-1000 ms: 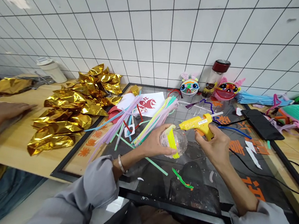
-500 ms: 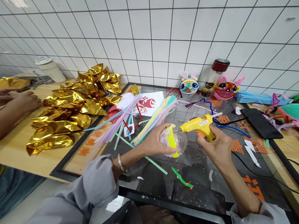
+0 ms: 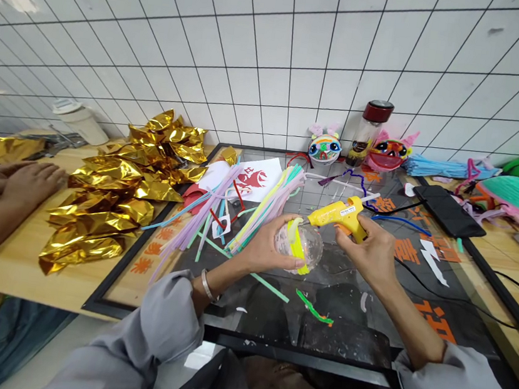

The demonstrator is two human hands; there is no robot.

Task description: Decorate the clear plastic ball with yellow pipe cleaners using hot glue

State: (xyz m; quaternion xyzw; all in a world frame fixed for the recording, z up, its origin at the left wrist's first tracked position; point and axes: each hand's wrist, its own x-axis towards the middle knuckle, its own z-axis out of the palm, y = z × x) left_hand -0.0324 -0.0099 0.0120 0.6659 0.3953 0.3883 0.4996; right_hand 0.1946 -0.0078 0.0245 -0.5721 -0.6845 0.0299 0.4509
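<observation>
A clear plastic ball (image 3: 313,246) with a yellow band (image 3: 297,244) around its middle is gripped in my left hand (image 3: 262,245), above the dark glass panel. My right hand (image 3: 371,249) is wrapped round a yellow hot glue gun (image 3: 338,217) with a white glue stick at its rear. The gun's nozzle points left and is at the upper edge of the band; whether it touches cannot be made out. Just below, a green pipe cleaner scrap (image 3: 314,307) lies on the panel. Left of the ball are bundled pastel pipe cleaners (image 3: 265,208).
Crumpled gold foil (image 3: 113,192) spreads at left, beside another person's hands (image 3: 28,185). A glass bottle (image 3: 364,135) and two decorated balls (image 3: 325,146) stand along the wall. A black phone (image 3: 449,211) and cables (image 3: 454,300) lie at right.
The view has shifted slightly. Both my hands keep their hold, with the nozzle still at the band's top. The other person's hands at left have flattened out a little.
</observation>
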